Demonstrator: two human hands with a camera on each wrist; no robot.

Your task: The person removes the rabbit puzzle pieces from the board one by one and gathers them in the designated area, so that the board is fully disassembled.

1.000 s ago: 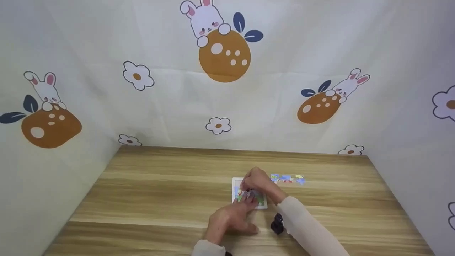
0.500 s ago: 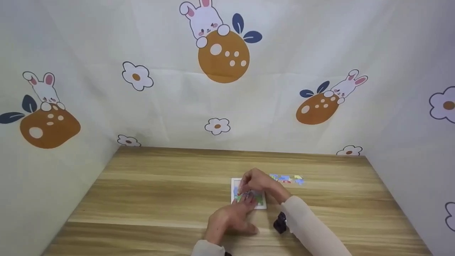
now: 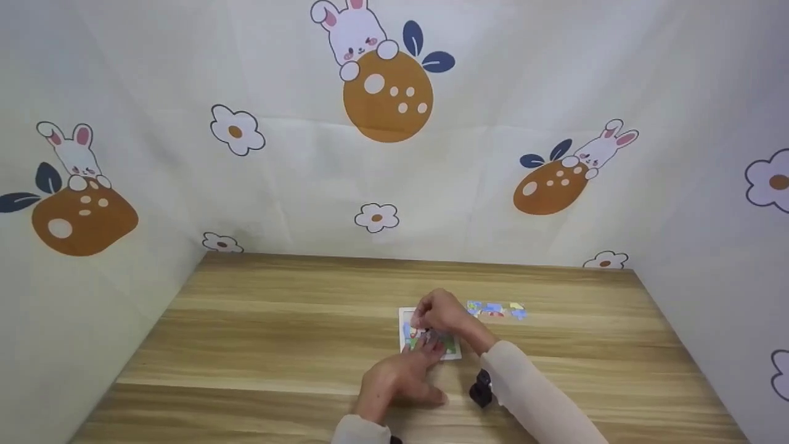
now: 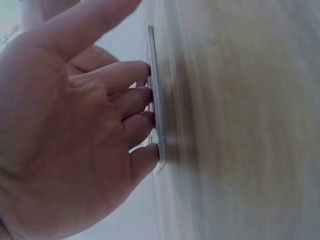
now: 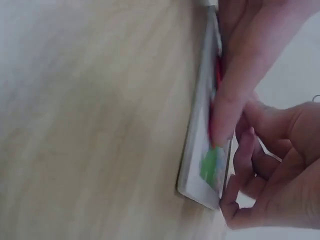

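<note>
The puzzle board [image 3: 431,340] lies flat on the wooden table [image 3: 277,333], just right of centre. The left hand [image 3: 400,379] reaches in from six o'clock, fingers [image 4: 131,102] straight and close together, tips pressing the board. The right hand [image 3: 445,313] curls over its twelve o'clock edge, pinching a puzzle piece [image 3: 424,333]; loose pieces [image 3: 496,309] sit towards two o'clock

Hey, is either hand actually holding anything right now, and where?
Left hand presses straight fingertips on the puzzle board, gripping nothing. Right hand curls over the board; any piece inside cannot be told.
</note>
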